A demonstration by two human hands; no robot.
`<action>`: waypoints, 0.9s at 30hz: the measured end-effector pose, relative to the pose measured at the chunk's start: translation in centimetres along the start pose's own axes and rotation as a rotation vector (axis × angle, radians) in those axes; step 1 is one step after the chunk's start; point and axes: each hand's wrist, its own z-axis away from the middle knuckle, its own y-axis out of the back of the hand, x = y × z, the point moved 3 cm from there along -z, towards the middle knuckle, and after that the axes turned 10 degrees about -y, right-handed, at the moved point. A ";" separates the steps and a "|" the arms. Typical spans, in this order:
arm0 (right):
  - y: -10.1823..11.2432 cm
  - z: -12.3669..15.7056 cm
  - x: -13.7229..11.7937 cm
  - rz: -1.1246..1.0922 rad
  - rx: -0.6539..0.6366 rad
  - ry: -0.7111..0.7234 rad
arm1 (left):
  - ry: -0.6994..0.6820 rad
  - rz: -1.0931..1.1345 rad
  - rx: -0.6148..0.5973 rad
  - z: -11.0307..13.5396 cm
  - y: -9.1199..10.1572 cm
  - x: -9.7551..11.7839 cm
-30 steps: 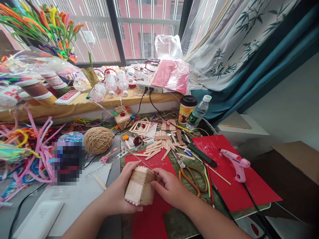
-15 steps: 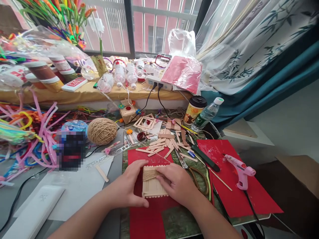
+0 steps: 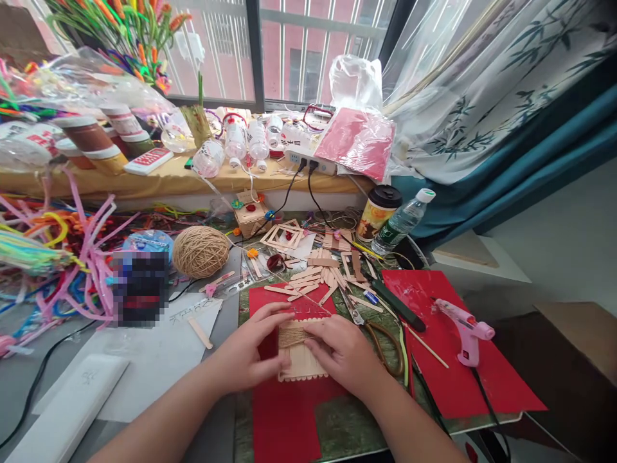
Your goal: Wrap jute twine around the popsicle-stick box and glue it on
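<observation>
A small panel of craft sticks with scalloped ends lies over the red card in front of me. Rows of brown twine are wound across its upper part. My right hand grips the panel's right side, thumb and fingers over the twine. At the left edge, my left hand has its fingers apart, with the fingertips by the top corner and a blurred thumb overlapping the lower-left part. A twine strand runs from the panel up toward the twine ball at the back left.
Loose craft sticks are heaped behind the panel. Scissors lie to the right, near a pink glue gun on red card. A paper cup and water bottle stand behind. Pipe cleaners crowd the left.
My left thumb has moved up and right onto the panel's left edge, and the left fingers have come closer. My right hand keeps its grip. The view has shifted slightly.
</observation>
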 end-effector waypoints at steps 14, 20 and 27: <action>1.0 1.7 2.9 0.074 0.077 -0.182 | 0.018 -0.268 -0.110 -0.1 -1.4 1.6; 1.0 1.7 3.3 0.012 -0.051 -0.221 | 0.028 -0.267 -0.143 0.2 -1.2 1.3; 0.3 1.2 4.0 -0.063 -0.209 -0.306 | 0.048 -0.196 -0.180 0.4 -0.9 0.7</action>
